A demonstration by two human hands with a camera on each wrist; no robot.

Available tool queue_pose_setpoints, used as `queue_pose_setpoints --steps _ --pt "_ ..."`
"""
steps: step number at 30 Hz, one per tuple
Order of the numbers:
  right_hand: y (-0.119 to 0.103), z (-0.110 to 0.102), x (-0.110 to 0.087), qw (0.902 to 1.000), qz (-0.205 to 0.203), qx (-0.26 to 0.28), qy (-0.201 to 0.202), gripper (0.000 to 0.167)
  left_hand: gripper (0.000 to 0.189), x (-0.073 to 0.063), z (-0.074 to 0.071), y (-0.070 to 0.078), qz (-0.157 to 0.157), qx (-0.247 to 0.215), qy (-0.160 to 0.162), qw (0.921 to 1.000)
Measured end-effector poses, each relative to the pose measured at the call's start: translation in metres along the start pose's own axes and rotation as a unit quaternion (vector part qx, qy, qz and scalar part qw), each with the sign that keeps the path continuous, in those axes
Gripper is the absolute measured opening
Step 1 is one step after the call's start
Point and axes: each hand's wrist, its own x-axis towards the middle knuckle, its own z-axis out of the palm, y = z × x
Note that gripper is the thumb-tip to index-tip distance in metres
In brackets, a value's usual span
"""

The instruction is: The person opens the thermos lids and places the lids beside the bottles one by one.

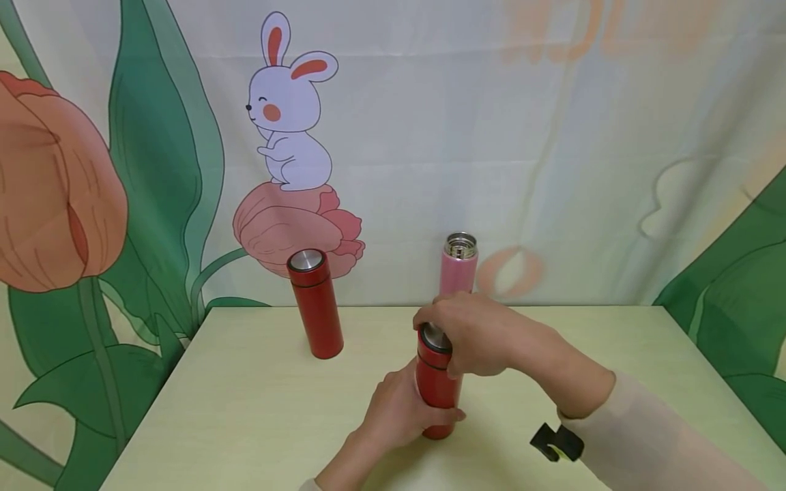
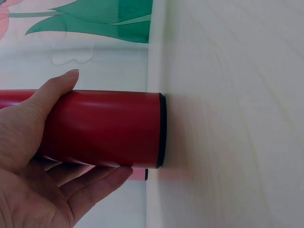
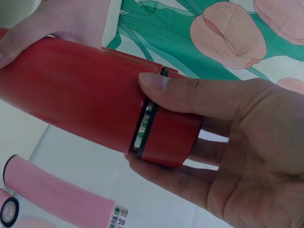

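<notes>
A red thermos bottle (image 1: 437, 389) stands upright on the table near its front middle. My left hand (image 1: 396, 412) grips its lower body; in the left wrist view the thumb and fingers lie on either side, near the black-rimmed base. From above, my right hand (image 1: 482, 334) holds the silver-topped red cap (image 3: 173, 135) between thumb and fingers. A narrow shiny band (image 3: 143, 126) shows between cap and body in the right wrist view. Just behind stands a pink thermos bottle (image 1: 458, 273) with its metal mouth uncovered; my right hand hides its lower part.
A second red thermos bottle (image 1: 316, 307), capped, stands at the back left of the pale table (image 1: 245, 409). A small pink piece with a black ring (image 3: 9, 212) is near the pink bottle. Behind the table hangs a printed cloth (image 1: 393, 136) with a rabbit and tulips.
</notes>
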Motion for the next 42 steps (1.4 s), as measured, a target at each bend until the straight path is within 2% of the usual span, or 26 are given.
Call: queue_pose_setpoints --steps 9,19,26,33,42 --pt "0.003 0.0 -0.001 0.9998 -0.02 0.005 -0.003 0.059 0.067 0.0 0.0 0.0 -0.001 0.006 -0.002 1.0" --pt "0.009 0.001 -0.001 0.9982 -0.058 0.012 -0.005 0.053 0.067 0.0 -0.001 0.001 -0.006 0.007 -0.005 0.9999" --pt "0.01 0.001 -0.003 0.9976 -0.069 0.007 -0.006 0.053 0.068 0.0 -0.001 0.0 -0.008 0.002 -0.006 0.9999" --pt "0.012 0.002 -0.002 0.9971 -0.074 0.01 -0.016 0.061 0.069 0.0 -0.001 0.001 -0.013 -0.004 -0.008 0.9999" --pt "0.014 -0.001 -0.004 0.9961 -0.085 0.02 -0.009 0.058 0.07 0.001 -0.001 -0.001 -0.012 -0.004 -0.008 0.9999"
